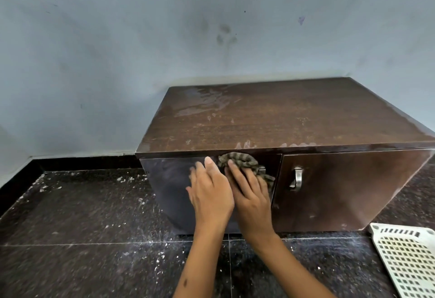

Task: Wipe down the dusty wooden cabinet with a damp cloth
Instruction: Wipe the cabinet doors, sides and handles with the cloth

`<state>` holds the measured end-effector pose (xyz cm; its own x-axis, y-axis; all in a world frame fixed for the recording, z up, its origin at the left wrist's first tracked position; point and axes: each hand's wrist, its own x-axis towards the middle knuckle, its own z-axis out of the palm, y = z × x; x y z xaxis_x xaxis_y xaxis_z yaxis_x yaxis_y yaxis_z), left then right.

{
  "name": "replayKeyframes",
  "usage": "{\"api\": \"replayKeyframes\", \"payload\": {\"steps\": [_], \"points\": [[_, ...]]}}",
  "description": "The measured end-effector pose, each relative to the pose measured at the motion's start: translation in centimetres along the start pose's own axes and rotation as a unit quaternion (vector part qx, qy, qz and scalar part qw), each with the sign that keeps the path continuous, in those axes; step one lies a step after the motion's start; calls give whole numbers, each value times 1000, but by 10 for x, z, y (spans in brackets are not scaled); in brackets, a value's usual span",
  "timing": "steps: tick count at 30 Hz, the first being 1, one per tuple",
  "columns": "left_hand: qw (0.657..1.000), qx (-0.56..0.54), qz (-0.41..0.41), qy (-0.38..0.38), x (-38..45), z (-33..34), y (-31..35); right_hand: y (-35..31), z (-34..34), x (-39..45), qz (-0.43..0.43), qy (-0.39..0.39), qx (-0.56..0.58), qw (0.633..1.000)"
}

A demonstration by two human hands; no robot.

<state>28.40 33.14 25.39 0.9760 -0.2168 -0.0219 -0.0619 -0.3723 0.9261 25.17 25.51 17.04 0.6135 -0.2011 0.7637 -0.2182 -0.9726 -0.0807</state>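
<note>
Head view: right hand is pressing the cloth against the cabinet door with flat fingers; left hand is lying relaxed; the cloth is risking snagging the handle.

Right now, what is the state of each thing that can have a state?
left door: closed
right door: closed
cabinet top: streaked, wet patch at far left
cloth: bunched, pressed on left door
left hand: flat on door
right hand: presses cloth

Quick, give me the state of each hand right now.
Left hand: open, fingers flat against the left cabinet door.
Right hand: open, straight fingers pressing the cloth on that door.
</note>
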Motion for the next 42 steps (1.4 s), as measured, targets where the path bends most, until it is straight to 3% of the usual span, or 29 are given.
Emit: {"api": "replayKeyframes", "payload": {"steps": [3, 6, 10, 14, 20, 26, 29, 36, 42], "points": [[984, 138, 94, 66, -3, -7, -7, -9, 1, 5, -19, -36, 5, 999], [935, 292, 181, 83, -2, -17, -21, -8, -4, -3, 20, -49, -9, 999], [913, 350, 201, 58, 3, -25, -35, -6, -17, -8, 241, -49, -8, 969], [915, 341, 211, 43, 3, -22, -37, -20, -20, 4, 295, -73, 10, 953], [924, 315, 214, 40, 2, -20, -34, -30, -14, 1, 232, -117, 13, 966], [922, 309, 234, 27, -6, -11, -31, -44, -1, -13, 246, -169, 116, 947], [926, 291, 240, 19, -10, -10, -32, -44, 9, -37, 280, -206, 192, 918], [928, 277, 250, 30, -13, -14, -27, -59, -4, -19, 414, -90, 400, 813], [930, 267, 251, 34, -14, -19, -27, -58, -5, -14, 426, -77, 415, 800]]}}
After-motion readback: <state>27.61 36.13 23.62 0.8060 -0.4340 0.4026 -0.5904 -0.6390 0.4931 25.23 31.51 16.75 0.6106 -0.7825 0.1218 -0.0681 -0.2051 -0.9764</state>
